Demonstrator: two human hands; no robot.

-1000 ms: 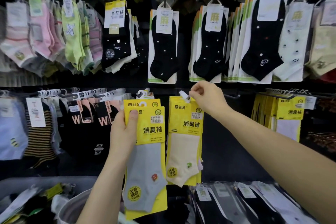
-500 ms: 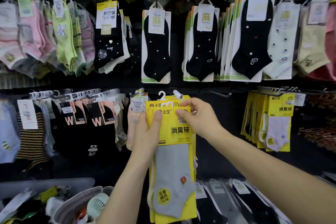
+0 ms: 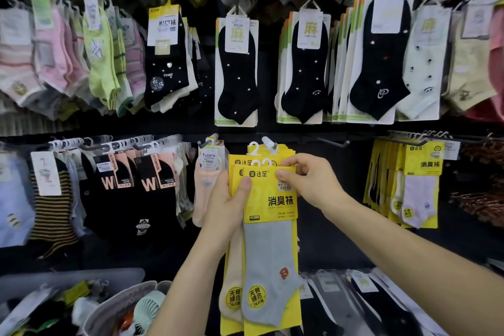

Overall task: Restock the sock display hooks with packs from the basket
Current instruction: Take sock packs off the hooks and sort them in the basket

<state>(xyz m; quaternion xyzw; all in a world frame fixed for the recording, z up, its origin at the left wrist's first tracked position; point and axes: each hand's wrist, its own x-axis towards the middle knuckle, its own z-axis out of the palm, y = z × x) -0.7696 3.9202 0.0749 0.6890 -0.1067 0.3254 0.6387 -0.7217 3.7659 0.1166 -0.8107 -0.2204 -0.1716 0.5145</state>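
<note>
Head view: the left hand [image 3: 229,199] is curled round the left edge of a bundle of yellow sock packs [image 3: 237,316]. Its thumb lies flat across the front card and its fingers are hidden behind. The right hand [image 3: 308,183] is narrowly closed on the front pack [image 3: 268,248], pinching the top right corner of its header card, with the thumb on the face and the fingers folded over the top edge.

The bundle is held in front of the lower row of the display, just below a display hook [image 3: 268,142] with a white tip, where more yellow cards hang behind. The packs stand upright with their long axis vertical. Their white plastic hangers [image 3: 257,163] are at the top and the sock toes at the bottom, pointing right. The front pack shows a grey sock, and the one behind it a cream sock [image 3: 233,281] that peeks out on the left.

The basket [image 3: 109,311] sits at the lower left with a pale green fan [image 3: 146,308] in it. A full row of matching yellow packs [image 3: 420,180] hangs well off to the right.
</note>
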